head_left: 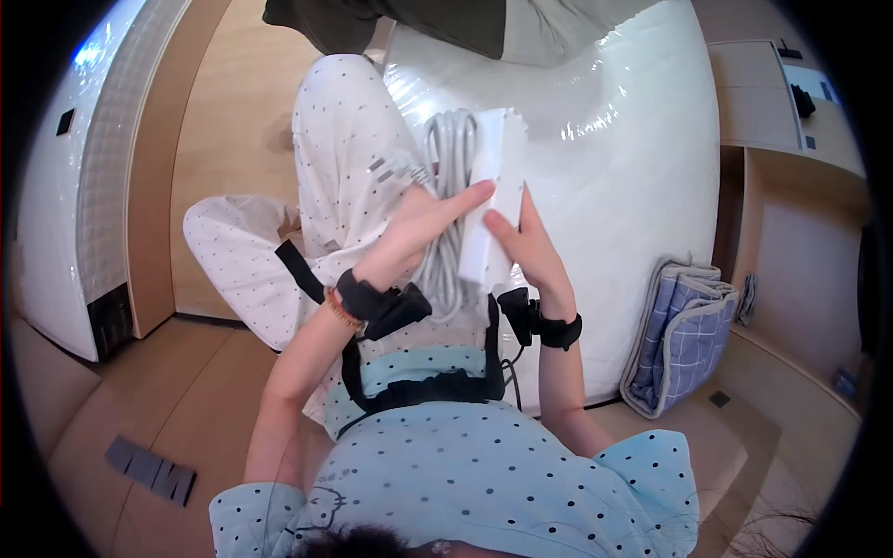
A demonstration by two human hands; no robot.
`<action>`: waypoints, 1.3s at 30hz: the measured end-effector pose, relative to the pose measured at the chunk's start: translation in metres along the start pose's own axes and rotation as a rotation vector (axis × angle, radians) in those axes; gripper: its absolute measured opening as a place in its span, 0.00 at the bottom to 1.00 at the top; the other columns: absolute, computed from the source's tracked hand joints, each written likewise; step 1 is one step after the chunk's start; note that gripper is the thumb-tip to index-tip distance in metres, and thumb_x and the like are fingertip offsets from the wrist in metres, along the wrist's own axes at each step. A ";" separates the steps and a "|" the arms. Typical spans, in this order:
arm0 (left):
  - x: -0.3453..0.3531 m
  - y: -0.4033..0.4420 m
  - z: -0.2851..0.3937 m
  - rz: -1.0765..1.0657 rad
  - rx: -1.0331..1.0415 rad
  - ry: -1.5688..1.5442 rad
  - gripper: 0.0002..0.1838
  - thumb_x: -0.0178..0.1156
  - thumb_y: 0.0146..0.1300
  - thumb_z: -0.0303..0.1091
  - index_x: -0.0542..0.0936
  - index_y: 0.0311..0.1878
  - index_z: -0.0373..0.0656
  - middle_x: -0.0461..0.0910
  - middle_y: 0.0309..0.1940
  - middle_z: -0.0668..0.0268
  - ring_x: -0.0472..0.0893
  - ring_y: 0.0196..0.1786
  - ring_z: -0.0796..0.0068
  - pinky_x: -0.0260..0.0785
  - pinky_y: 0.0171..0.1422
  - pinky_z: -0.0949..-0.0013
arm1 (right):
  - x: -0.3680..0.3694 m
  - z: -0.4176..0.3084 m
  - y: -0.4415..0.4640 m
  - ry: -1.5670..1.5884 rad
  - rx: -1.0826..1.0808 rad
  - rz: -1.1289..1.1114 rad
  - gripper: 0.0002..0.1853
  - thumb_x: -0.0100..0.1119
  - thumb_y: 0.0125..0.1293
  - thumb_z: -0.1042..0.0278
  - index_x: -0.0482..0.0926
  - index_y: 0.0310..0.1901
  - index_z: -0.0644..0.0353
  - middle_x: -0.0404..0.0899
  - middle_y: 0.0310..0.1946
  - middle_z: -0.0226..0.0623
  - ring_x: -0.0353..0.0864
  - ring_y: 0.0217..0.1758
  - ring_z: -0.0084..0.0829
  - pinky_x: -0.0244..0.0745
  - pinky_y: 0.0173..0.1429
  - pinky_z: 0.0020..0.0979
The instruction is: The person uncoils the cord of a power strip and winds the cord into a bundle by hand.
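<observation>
A white power strip [499, 153] is held upright over my lap, its long side running away from me. Against its left side lies its light grey cable [451, 149], wound into a long coil. The cable's plug [395, 169] sticks out to the left with its prongs showing. My left hand [414, 232] is closed around the coil, its thumb pressed on the strip. On the other side, my right hand [532, 249] grips the strip's right edge, thumb on its face. Some of the fingers are hidden behind the strip and coil.
A plastic-wrapped white mattress [614, 186] lies in front and to the right. A folded blue checked quilted bundle [684, 335] leans beside it. A grey slatted piece [151, 470] is on the floor at left. Another person's dark-clothed part [446, 23] shows at the top.
</observation>
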State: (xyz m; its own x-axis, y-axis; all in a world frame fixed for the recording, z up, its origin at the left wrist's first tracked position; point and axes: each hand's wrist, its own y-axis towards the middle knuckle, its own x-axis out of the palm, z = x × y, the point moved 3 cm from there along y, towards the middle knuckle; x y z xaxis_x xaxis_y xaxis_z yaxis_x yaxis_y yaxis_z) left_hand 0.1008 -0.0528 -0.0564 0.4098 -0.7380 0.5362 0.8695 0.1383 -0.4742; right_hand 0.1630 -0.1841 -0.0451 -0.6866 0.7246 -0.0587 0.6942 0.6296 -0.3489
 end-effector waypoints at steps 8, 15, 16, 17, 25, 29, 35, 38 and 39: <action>0.014 0.072 -0.054 0.017 -0.035 0.025 0.33 0.64 0.58 0.43 0.66 0.58 0.29 0.75 0.51 0.58 0.76 0.50 0.73 0.70 0.51 0.71 | -0.053 0.044 0.023 -0.072 0.047 0.178 0.29 0.61 0.62 0.61 0.64 0.61 0.62 0.75 0.49 0.35 0.73 0.51 0.23 0.70 0.52 0.26; -0.007 0.067 -0.071 -0.196 0.184 0.798 0.27 0.51 0.65 0.42 0.64 0.59 0.29 0.72 0.52 0.45 0.74 0.54 0.57 0.70 0.51 0.61 | -0.056 0.077 0.014 -0.516 -0.079 0.344 0.45 0.66 0.56 0.58 0.50 0.68 0.65 0.61 0.60 0.54 0.63 0.63 0.41 0.61 0.63 0.35; -0.007 0.056 -0.066 -0.285 0.291 1.185 0.24 0.51 0.65 0.41 0.66 0.57 0.30 0.72 0.50 0.42 0.75 0.52 0.54 0.70 0.49 0.58 | -0.053 0.080 0.013 -0.618 -0.138 0.329 0.47 0.67 0.55 0.58 0.48 0.69 0.65 0.58 0.62 0.57 0.60 0.66 0.45 0.59 0.65 0.37; -0.004 0.045 -0.064 -0.378 0.397 1.569 0.22 0.50 0.65 0.39 0.68 0.55 0.31 0.72 0.49 0.40 0.76 0.51 0.50 0.70 0.48 0.56 | -0.051 0.081 0.010 -0.603 -0.161 0.290 0.48 0.68 0.54 0.57 0.47 0.69 0.64 0.57 0.62 0.57 0.57 0.67 0.47 0.57 0.66 0.38; 0.001 0.034 -0.055 -0.036 0.326 1.422 0.17 0.50 0.63 0.37 0.77 0.23 0.37 0.77 0.19 0.51 0.78 0.26 0.48 0.71 0.33 0.52 | -0.031 0.062 -0.003 -0.708 -0.250 0.269 0.52 0.71 0.48 0.59 0.46 0.70 0.61 0.55 0.62 0.61 0.56 0.66 0.56 0.57 0.66 0.43; 0.006 0.042 -0.063 0.001 0.274 1.491 0.16 0.50 0.62 0.37 0.79 0.24 0.38 0.79 0.21 0.52 0.80 0.26 0.52 0.72 0.31 0.55 | -0.033 0.071 0.002 -0.721 -0.256 0.285 0.49 0.68 0.51 0.60 0.47 0.70 0.61 0.54 0.63 0.62 0.56 0.65 0.58 0.57 0.66 0.44; -0.005 0.056 -0.072 -0.059 0.317 1.366 0.19 0.49 0.63 0.43 0.78 0.25 0.39 0.77 0.20 0.53 0.78 0.26 0.50 0.70 0.32 0.53 | -0.039 0.098 0.011 -0.759 -0.368 0.322 0.39 0.60 0.58 0.64 0.52 0.69 0.58 0.53 0.64 0.61 0.54 0.67 0.56 0.52 0.68 0.45; -0.009 0.062 -0.073 -0.122 0.200 1.246 0.21 0.49 0.63 0.46 0.79 0.25 0.39 0.77 0.20 0.53 0.78 0.28 0.50 0.69 0.34 0.53 | -0.041 0.091 0.007 -0.786 -0.370 0.371 0.35 0.59 0.59 0.66 0.56 0.67 0.58 0.54 0.64 0.59 0.54 0.67 0.54 0.52 0.68 0.44; -0.009 0.062 -0.071 -0.147 0.141 1.202 0.22 0.49 0.63 0.47 0.79 0.25 0.39 0.77 0.21 0.53 0.78 0.28 0.51 0.69 0.35 0.53 | -0.042 0.084 0.004 -0.840 -0.370 0.422 0.33 0.59 0.59 0.67 0.59 0.65 0.59 0.56 0.63 0.57 0.56 0.66 0.53 0.53 0.67 0.43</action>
State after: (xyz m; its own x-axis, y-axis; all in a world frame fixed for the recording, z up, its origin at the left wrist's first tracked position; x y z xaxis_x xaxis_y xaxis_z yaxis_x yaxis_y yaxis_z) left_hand 0.1318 -0.0842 -0.1403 -0.1465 -0.8833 -0.4454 0.9391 0.0172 -0.3431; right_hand 0.1759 -0.2354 -0.1222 -0.1999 0.5661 -0.7998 0.8411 0.5177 0.1563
